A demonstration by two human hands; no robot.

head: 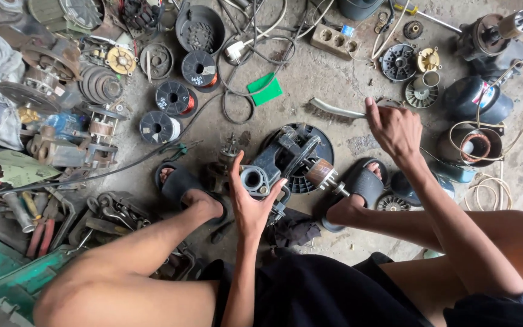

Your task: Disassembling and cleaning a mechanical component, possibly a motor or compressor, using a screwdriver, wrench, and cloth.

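Observation:
I sit on a concrete floor with both feet in black sandals. My left hand (250, 203) grips a grey metal motor housing (260, 177) with a round opening, held against a black fan base (310, 151). A rotor with a copper-brown core and steel shaft (323, 174) lies beside it. My right hand (394, 128) is closed on the handle of a pale brush (334, 110) whose bristles touch the floor to the left.
Spools of wire (174, 97) and metal motor parts lie at the left. A green card (265, 89), a power strip (334, 40) and tangled cables sit ahead. Fan parts and a copper-wound stator (477, 145) lie at the right. Pliers and a green box (7, 284) sit near my left knee.

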